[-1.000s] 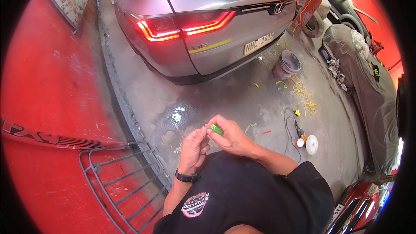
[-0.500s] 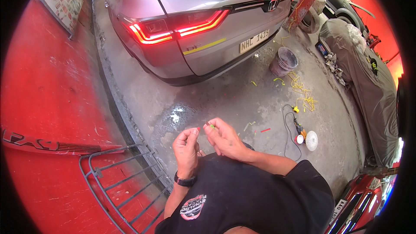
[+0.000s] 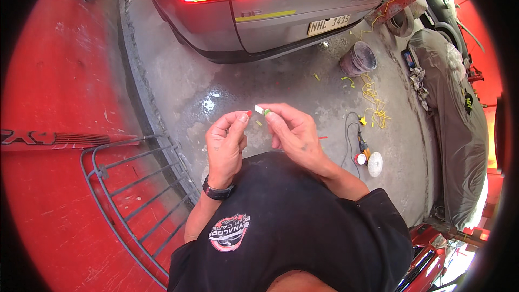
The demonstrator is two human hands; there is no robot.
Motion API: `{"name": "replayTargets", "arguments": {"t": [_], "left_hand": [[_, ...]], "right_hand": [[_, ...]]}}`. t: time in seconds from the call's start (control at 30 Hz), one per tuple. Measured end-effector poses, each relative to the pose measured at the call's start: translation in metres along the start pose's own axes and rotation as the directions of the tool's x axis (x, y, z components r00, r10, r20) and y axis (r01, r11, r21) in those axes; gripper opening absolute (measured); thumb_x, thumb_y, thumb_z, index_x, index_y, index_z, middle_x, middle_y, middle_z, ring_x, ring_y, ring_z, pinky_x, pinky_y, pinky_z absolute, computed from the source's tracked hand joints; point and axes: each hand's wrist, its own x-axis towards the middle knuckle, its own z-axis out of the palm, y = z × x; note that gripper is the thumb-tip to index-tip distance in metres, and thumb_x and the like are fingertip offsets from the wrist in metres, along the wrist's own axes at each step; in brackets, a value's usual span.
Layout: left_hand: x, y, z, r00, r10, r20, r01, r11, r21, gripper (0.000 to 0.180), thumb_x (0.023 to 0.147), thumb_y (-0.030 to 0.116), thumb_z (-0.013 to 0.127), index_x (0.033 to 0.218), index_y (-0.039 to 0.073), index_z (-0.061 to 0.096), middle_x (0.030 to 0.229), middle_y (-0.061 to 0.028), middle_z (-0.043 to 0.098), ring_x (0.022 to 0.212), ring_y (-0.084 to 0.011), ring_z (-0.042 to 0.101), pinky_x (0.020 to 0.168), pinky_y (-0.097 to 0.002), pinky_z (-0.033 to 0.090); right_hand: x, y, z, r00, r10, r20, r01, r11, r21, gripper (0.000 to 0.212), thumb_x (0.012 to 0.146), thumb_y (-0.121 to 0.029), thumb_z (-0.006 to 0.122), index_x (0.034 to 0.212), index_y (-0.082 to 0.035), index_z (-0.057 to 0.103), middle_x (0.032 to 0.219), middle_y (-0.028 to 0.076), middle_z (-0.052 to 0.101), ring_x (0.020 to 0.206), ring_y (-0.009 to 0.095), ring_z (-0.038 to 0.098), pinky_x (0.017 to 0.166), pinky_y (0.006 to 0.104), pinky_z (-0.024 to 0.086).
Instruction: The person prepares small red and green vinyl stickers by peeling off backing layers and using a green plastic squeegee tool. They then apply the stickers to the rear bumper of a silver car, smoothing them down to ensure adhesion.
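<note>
Concrete (image 3: 292, 84) holds a bucket (image 3: 358, 58); left fingers (image 3: 241, 120), red piece (image 3: 249, 113).

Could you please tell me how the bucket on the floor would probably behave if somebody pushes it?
The bucket may roll if knocked over, since its wall is round. It probably keeps its shape, as the wall shows no sag. I cannot judge its weight.

Red piece (image 3: 249, 113): I see it small, pinched, near frame centre.
Green tool (image 3: 267, 112): pale flat tip angled up-left, just right.
</note>
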Motion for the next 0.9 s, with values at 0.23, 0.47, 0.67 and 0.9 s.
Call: {"name": "replayTargets", "arguments": {"t": [0.23,0.47,0.67,0.9], "left_hand": [[-0.002,-0.001,0.002,0.995,0.099,-0.031,-0.093,0.983,0.157,0.016,0.097,0.015,0.069,0.102,0.0,0.071,0.068,0.0112,0.049,0.054,0.0023,0.035,0.048,-0.0183,0.024],[-0.005,-0.002,0.004,0.974,0.221,-0.052,-0.188,0.916,0.354,0.011,0.095,0.011,0.071,0.098,0.001,0.073,0.07,0.0111,0.051,0.062,0.0014,0.037,0.053,-0.018,0.029],[-0.008,-0.002,0.009,0.948,0.317,-0.022,-0.268,0.837,0.478,0.006,0.092,0.006,0.072,0.096,0.001,0.074,0.071,0.0109,0.05,0.065,0.0005,0.037,0.056,-0.0183,0.03],[-0.009,-0.002,0.006,0.957,0.291,0.012,-0.261,0.838,0.479,0.006,0.093,0.005,0.071,0.096,0.001,0.074,0.071,0.011,0.049,0.064,0.0003,0.036,0.055,-0.019,0.028]], "right_hand": [[0.005,-0.002,0.0,0.998,-0.043,-0.051,0.041,0.999,-0.034,0.022,0.1,-0.011,0.06,0.12,-0.002,0.061,0.082,0.001,0.06,0.063,0.006,0.054,0.055,0.0241,0.044],[0.003,0.005,0.001,0.976,-0.218,0.013,0.215,0.949,-0.23,0.019,0.098,-0.008,0.061,0.115,0.0,0.065,0.087,0.004,0.063,0.071,0.008,0.057,0.06,0.0258,0.045],[0.004,0.003,-0.005,0.998,-0.043,0.04,0.048,0.992,-0.119,0.021,0.103,-0.012,0.053,0.116,-0.002,0.067,0.079,0.0,0.062,0.063,0.004,0.054,0.055,0.0216,0.045],[0.004,-0.003,-0.012,0.996,0.007,0.088,0.007,0.987,-0.163,0.021,0.102,-0.017,0.056,0.112,-0.004,0.07,0.072,-0.002,0.06,0.058,0.003,0.051,0.053,0.0217,0.043]]}}
